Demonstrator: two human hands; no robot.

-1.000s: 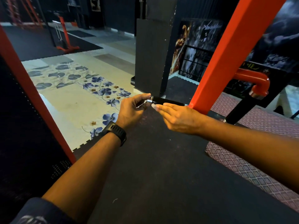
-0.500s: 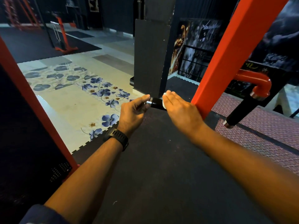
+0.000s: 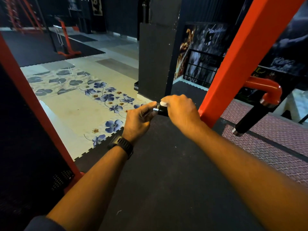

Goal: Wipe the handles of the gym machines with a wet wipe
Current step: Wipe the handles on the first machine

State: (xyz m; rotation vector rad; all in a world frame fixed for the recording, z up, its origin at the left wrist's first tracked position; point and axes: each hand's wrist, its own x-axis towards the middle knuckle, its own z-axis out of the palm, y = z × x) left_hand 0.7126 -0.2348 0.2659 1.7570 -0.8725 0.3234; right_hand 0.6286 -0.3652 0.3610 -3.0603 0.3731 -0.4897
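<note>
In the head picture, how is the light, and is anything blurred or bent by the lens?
Head view: dim, the flowered floor brightest, the panel at left nearly black; the right hand and its forearm slightly smeared, the wet wipe a washed-out white spot; the handle glints at its cap; the red post leans, wide-angle stretch.

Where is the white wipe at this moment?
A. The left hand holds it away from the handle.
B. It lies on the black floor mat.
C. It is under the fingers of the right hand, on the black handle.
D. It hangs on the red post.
C: the wipe shows white at the front of the right hand, which curls over the handle.
</note>
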